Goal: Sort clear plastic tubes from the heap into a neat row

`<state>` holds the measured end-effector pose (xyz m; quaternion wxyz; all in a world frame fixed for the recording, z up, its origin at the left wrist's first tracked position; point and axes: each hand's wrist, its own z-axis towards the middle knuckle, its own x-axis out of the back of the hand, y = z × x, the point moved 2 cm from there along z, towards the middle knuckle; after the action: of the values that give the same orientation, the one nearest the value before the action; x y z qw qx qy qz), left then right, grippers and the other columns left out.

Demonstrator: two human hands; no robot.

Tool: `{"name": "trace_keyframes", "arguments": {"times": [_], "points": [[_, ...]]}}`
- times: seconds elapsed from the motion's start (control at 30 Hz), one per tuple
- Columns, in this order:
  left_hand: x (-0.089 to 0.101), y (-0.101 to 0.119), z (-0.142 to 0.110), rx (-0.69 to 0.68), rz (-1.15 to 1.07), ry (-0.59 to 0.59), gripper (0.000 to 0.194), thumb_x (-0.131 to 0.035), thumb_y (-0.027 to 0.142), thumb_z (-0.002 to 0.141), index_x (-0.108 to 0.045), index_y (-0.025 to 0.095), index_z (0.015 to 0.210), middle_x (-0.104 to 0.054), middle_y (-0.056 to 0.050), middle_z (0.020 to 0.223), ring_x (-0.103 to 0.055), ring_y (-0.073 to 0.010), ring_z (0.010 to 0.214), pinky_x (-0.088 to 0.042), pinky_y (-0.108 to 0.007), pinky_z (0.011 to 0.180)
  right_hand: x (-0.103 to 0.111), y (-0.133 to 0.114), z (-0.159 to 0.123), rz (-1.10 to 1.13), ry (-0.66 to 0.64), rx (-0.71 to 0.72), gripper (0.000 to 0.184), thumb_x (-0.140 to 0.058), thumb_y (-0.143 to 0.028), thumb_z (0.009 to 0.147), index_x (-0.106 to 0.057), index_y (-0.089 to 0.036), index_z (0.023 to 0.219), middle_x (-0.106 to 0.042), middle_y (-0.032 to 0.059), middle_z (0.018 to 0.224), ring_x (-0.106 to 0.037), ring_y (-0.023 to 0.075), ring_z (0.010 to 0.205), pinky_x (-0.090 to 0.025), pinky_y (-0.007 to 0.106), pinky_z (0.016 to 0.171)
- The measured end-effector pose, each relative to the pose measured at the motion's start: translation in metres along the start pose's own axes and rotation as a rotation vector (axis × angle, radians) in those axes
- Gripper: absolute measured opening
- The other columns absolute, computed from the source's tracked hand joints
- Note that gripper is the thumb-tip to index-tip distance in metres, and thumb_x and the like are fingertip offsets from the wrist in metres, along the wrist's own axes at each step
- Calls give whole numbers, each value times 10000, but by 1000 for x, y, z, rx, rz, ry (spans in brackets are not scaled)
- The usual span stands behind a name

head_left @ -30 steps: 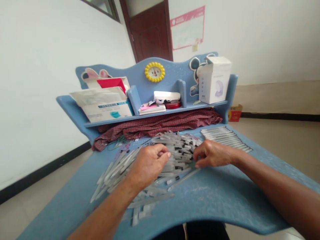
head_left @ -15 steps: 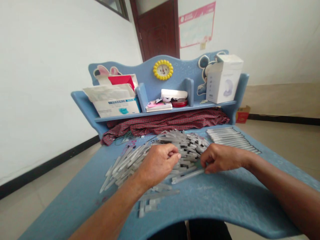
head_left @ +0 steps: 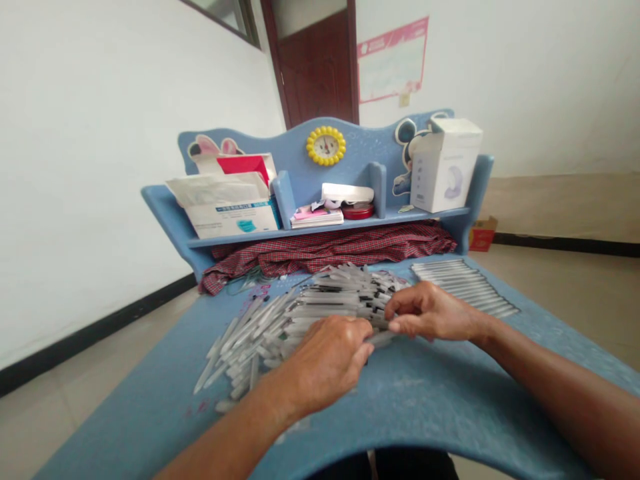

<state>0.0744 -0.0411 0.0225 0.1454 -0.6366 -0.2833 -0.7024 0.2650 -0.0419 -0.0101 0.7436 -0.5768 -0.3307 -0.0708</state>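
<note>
A loose heap of grey plastic tubes (head_left: 300,307), some with black ends, lies on the blue desk (head_left: 440,393). My left hand (head_left: 330,360) is curled at the heap's near edge, fingers closed round one grey tube. My right hand (head_left: 430,312) pinches the other end of that same tube, which spans the gap between the two hands. A neat row of finished tubes (head_left: 463,287) lies side by side just beyond my right hand.
A red checked cloth (head_left: 330,250) is bunched under the desk's shelf. The shelf carries a box of masks (head_left: 225,210), a red tin with papers (head_left: 340,203), a white carton (head_left: 445,170) and a yellow clock (head_left: 326,145). A brown door (head_left: 317,63) stands behind.
My left hand has come nearer and to the right, off the heap. Both hands have lifted one tube between them. The view shifted slightly.
</note>
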Motion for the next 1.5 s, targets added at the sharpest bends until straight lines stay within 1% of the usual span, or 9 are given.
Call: {"name": "trace_keyframes", "arguments": {"times": [0.13, 0.23, 0.33, 0.47, 0.53, 0.67, 0.83, 1.1, 1.5], "points": [[7, -12, 4, 56, -24, 114, 169, -445, 198, 853, -589, 173, 768, -621, -25, 714, -576, -160, 684, -377, -253, 631, 11, 15, 7, -401, 364, -78, 243, -510, -334, 834, -667, -152, 863, -567, -6, 562, -486, 104, 496, -320, 213, 497], [10, -22, 6, 103, -41, 185, 165, -453, 208, 837, -595, 176, 760, -617, -19, 693, -574, -161, 671, -367, -251, 618, 7, 23, 12, -672, 350, -135, 212, -509, -309, 837, -680, -185, 857, -643, 26, 640, -556, 135, 581, -323, 227, 547], [11, -32, 8, 125, -53, 245, 167, -458, 223, 823, -608, 178, 765, -627, -20, 708, -580, -167, 685, -368, -252, 620, 1, 24, 15, -757, 294, -151, 240, -462, -285, 862, -681, -195, 823, -675, 47, 717, -588, 150, 638, -331, 233, 570], [16, -47, 7, 172, -67, 289, 177, -466, 242, 806, -625, 177, 766, -628, -12, 692, -574, -164, 662, -368, -246, 603, 6, 23, 14, -598, 333, -85, 233, -465, -248, 834, -672, -169, 761, -645, 31, 663, -563, 134, 600, -353, 227, 565], [21, -54, 7, 208, -82, 314, 180, -473, 252, 796, -630, 174, 755, -630, -9, 690, -572, -162, 661, -371, -243, 604, 16, 22, 10, -420, 382, -65, 210, -489, -263, 804, -654, -152, 733, -598, 12, 588, -525, 120, 531, -349, 218, 506], [28, -64, 5, 256, -100, 349, 169, -494, 254, 768, -636, 169, 733, -582, 15, 611, -542, -153, 616, -354, -233, 572, 35, 20, 0, -38, 453, -138, 205, -555, -343, 758, -594, -155, 687, -507, -35, 462, -409, 80, 356, -280, 197, 361], [27, -67, 5, 235, -114, 337, 159, -498, 221, 763, -641, 163, 728, -621, 1, 670, -564, -155, 653, -368, -236, 597, 48, 16, -10, 209, 527, -53, 243, -628, -376, 735, -570, -164, 631, -542, -21, 461, -392, 63, 323, -268, 193, 329], [26, -65, 5, 206, -140, 315, 163, -496, 212, 768, -650, 169, 734, -640, -3, 688, -581, -163, 684, -383, -243, 615, 50, 16, -11, 301, 538, -15, 297, -666, -425, 717, -574, -160, 619, -567, -5, 470, -406, 68, 308, -279, 203, 309], [26, -61, 5, 187, -228, 258, 182, -494, 245, 753, -656, 164, 736, -634, 4, 680, -576, -161, 661, -390, -242, 605, 50, 22, -11, 374, 475, -5, 221, -668, -339, 736, -572, -162, 645, -582, -16, 488, -434, 70, 325, -292, 194, 324]]}}
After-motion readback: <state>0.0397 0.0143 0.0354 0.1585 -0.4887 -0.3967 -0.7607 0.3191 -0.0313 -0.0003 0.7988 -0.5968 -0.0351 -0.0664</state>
